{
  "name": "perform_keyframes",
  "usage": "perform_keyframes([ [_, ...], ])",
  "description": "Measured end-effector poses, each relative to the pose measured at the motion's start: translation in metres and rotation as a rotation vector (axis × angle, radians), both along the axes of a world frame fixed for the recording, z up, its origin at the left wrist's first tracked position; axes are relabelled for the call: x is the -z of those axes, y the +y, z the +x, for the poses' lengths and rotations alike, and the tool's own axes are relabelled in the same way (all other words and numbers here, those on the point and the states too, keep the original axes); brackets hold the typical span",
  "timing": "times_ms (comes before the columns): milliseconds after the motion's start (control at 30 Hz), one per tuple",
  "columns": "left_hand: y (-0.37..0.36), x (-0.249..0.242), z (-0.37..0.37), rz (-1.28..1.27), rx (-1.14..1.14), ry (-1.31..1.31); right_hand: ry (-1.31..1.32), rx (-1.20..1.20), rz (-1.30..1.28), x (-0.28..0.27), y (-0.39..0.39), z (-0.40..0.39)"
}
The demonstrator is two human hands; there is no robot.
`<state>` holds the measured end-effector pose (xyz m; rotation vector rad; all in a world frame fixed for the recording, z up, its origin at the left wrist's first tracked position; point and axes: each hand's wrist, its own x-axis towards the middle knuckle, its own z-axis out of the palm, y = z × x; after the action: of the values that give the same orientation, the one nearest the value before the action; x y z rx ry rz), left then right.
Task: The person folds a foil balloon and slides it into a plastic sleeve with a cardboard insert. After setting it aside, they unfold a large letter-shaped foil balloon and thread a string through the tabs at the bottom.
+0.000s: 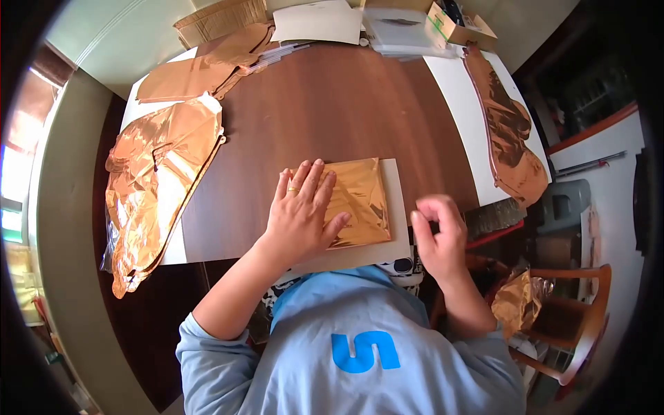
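A folded square of shiny gold foil [360, 200] lies on a white board [395, 207] at the table's near edge. My left hand [301, 214] rests flat on the left part of the foil, fingers stretched out, with a ring on one finger. To the right of the board, my right hand [440, 235] is raised clear of the foil. Its fingers are curled towards the thumb, and I see nothing held in them.
Large flat gold foil pieces [162, 166] lie on the left of the brown table [311, 104]; another foil piece [508, 138] lies at the right. A small open box [462, 29] and white sheet [318, 22] are at the back. A wooden chair [591, 304] with crumpled foil stands right.
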<state>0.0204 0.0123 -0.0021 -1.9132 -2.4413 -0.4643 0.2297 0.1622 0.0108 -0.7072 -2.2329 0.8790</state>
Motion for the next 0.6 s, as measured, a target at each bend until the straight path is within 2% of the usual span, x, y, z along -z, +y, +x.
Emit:
perform_keyframes([
  [67, 0.0, 0.002, -0.002, 0.002, -0.001, -0.005, -0.21, 0.052, -0.095, 0.002, -0.003, 0.027],
  [133, 0.0, 0.003, -0.001, 0.019, -0.005, -0.002, -0.267, 0.015, -0.43, 0.027, -0.006, 0.045],
  [167, 0.001, 0.002, 0.0, 0.02, -0.008, -0.005, -0.168, -0.002, -0.796, 0.037, -0.01, 0.047],
  [200, 0.002, 0.001, 0.001, 0.021, -0.01, -0.007, -0.123, -0.063, -1.041, 0.038, -0.011, 0.046],
  [267, 0.002, -0.001, 0.003, 0.01, -0.015, -0.001, -0.009, -0.119, -1.339, 0.046, -0.019, 0.037],
  [300, 0.002, -0.002, 0.003, 0.005, -0.017, 0.003, 0.04, -0.111, -1.365, 0.044, -0.025, 0.03],
  [400, 0.003, -0.006, 0.001, -0.016, -0.027, -0.028, -0.033, -0.091, -1.23, 0.024, -0.021, 0.024],
  [600, -0.003, 0.002, -0.001, -0.008, -0.022, -0.031, -0.191, 0.001, -0.938, -0.025, 0.082, 0.106],
])
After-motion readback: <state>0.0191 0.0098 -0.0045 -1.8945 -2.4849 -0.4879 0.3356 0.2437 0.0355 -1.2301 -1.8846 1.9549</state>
